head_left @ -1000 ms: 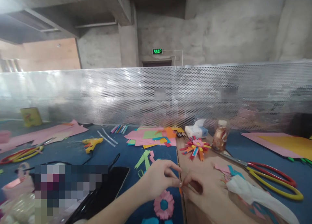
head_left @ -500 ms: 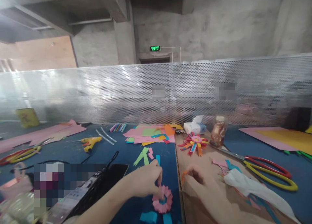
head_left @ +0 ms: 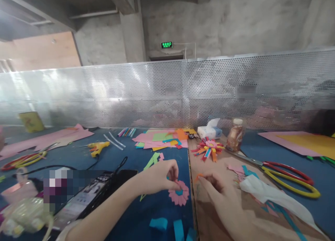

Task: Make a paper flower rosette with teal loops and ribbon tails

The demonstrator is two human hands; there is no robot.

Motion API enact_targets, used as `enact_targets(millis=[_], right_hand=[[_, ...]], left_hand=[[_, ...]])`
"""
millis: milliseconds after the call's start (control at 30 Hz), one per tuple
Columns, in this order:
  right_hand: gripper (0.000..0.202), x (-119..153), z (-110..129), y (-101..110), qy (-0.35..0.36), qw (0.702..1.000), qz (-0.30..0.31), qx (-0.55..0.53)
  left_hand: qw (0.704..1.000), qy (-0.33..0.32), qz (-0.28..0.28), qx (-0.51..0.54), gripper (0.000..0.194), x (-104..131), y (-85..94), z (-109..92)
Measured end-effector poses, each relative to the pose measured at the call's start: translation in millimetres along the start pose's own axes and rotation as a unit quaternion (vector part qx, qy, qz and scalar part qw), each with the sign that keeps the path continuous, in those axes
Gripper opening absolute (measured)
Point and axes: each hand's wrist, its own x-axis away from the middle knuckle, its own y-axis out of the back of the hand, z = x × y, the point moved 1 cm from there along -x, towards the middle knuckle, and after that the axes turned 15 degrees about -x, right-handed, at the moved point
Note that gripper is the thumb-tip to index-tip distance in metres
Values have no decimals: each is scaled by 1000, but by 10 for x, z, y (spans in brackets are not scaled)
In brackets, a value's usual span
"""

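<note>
The left hand (head_left: 174, 181) is pinched narrow and holds the top edge of a pink paper flower (head_left: 186, 195) with a blue middle. The flower is just below and right of the middle of the frame. The right hand (head_left: 201, 178) is pinched narrow too, with a tiny orange paper bit (head_left: 198, 176) at its fingertips. It is over a brown board (head_left: 206, 213) that lies on the blue counter (head_left: 136, 220).

Green paper strips (head_left: 151, 160) lie just past the left hand, with a small pink bit beside them. Blue paper strips (head_left: 158, 223) are below the flower, at the bottom of the frame. Right of the right hand are pink and blue scraps (head_left: 237, 169), a crumpled white sheet (head_left: 274, 195) and big scissors (head_left: 290, 181) with one red handle and one yellow handle.

Farther up on the board is a bright paper bow (head_left: 210, 146) with lots of tails. A tissue box (head_left: 209, 132) and a jar (head_left: 235, 136) with a pale lid are near it. A pile of colored paper (head_left: 159, 138) is left of the box, then some pens (head_left: 127, 132), two clear sticks (head_left: 113, 142) and a yellow glue gun (head_left: 98, 148). More scissors (head_left: 24, 160) are on the left side, and a phone (head_left: 83, 201) is at the lower left. Behind it all stands a metal screen (head_left: 117, 94) full of little holes, and a green exit sign (head_left: 166, 44) glows above.
</note>
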Motion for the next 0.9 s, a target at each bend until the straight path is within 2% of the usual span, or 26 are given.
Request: enact_targets(millis=[167,333,667,900], right_hand=[[26,-2,-8,-12,9,1000,-20,7],[26,12,7,-20,11,999,-28,33],[28,22,-30,-32,-5,1000,6,6],[26,32,-11,-23,-9,999,30,-32]], left_hand=[[994,-79,-77,-23,16,-38,-55,-40],[986,-94,-125,-49,12,-56,-71,-77],[992,-63,-107,-10,16,-49,-87,-141],[997,-43,-70,3,20,-24,-75,-150]])
